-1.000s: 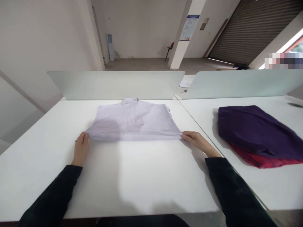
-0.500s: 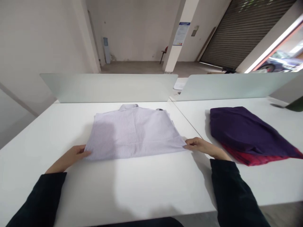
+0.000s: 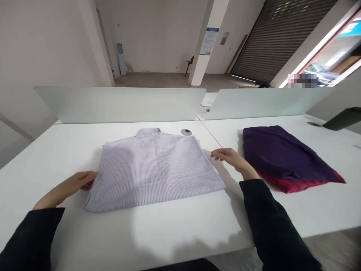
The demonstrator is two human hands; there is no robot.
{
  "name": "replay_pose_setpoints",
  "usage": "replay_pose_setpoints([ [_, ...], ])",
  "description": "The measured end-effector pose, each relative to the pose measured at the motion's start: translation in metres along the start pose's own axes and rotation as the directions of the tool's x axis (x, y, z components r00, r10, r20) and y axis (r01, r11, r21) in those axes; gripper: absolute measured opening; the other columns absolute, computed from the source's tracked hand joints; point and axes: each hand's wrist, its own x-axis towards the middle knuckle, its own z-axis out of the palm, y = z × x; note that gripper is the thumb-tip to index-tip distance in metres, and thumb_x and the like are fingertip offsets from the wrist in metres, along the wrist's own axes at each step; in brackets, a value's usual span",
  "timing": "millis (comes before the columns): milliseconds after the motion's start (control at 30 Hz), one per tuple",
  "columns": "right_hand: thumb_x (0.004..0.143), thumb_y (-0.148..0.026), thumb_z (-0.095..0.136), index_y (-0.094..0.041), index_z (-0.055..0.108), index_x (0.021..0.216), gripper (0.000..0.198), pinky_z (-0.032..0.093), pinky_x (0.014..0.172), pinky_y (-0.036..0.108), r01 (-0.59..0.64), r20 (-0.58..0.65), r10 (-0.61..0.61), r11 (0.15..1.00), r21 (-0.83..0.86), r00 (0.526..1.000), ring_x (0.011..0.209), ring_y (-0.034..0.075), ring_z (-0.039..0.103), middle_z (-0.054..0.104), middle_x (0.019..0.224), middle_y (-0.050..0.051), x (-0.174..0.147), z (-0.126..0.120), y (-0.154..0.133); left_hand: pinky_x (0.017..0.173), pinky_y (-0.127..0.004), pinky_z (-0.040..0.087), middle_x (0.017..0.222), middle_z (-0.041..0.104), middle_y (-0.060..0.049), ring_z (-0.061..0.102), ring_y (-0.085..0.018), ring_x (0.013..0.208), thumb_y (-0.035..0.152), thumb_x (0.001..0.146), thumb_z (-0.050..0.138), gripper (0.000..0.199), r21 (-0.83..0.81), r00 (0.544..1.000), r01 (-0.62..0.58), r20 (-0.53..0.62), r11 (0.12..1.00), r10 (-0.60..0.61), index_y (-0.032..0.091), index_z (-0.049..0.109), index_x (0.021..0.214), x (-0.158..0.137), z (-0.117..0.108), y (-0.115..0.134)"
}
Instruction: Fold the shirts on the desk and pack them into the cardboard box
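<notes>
A folded shirt point(image 3: 135, 169), pale lilac with thin stripes, lies on the white table with its collar toward the back. My left hand point(image 3: 77, 184) is at the shirt's left edge, fingers stretched toward the cloth and their tips close against it. Over the table just off the shirt's right edge, my right hand point(image 3: 229, 158) has its fingers loosely extended and holds nothing. To its right rests a dark purple folded garment point(image 3: 282, 154) on top of a red one point(image 3: 293, 185).
Frosted glass dividers point(image 3: 132, 105) run along the back of the white table point(image 3: 175, 229). A round cable hole point(image 3: 186, 132) sits behind the shirt. A seam crosses the tabletop near my right hand. A dark green object point(image 3: 344, 118) juts in at the right.
Both hands have let go of the shirt's front corners. Its front edge now lies nearer to me. My right hand has moved back and off the cloth; my left has shifted slightly left.
</notes>
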Motion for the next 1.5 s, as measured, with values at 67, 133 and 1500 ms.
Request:
replay_pose_setpoints([
  [67,0.068,-0.057,0.066,-0.015,0.071,0.076,0.044,0.044,0.062,0.028,0.024,-0.059,-0.023,1.000,0.018,0.998,0.072,0.018,0.061,0.072,0.085,0.010,0.023,0.007,-0.010,0.073,-0.039,0.058,0.091,0.073,-0.013,0.069,-0.028,0.081,0.072,0.066,0.059,0.055,-0.033,0.994,0.083,0.070,0.996,-0.080,0.021,0.072,0.085,0.022,-0.008,0.008],
  [133,0.072,-0.048,0.063,-0.015,0.070,0.076,0.034,0.043,0.060,0.027,0.021,-0.088,-0.020,1.000,0.008,0.996,0.071,0.017,0.062,0.072,0.084,0.009,0.043,0.019,-0.018,0.071,-0.039,0.057,0.092,0.072,-0.016,0.069,-0.029,0.080,0.068,0.063,0.064,0.059,-0.052,0.995,0.102,-0.015,0.993,-0.103,0.017,0.068,0.091,0.043,-0.006,0.016],
  [1500,0.077,-0.023,0.065,-0.010,0.065,0.113,0.039,0.054,0.070,0.028,-0.109,-0.310,0.128,0.991,0.079,0.942,0.076,0.017,0.066,0.067,0.110,0.014,0.051,0.038,-0.003,0.108,-0.046,0.036,0.136,0.054,-0.017,0.048,-0.029,0.128,0.042,0.085,0.048,0.051,0.237,0.851,-0.292,-0.378,0.927,0.365,0.014,0.051,0.128,0.067,0.035,0.068],
])
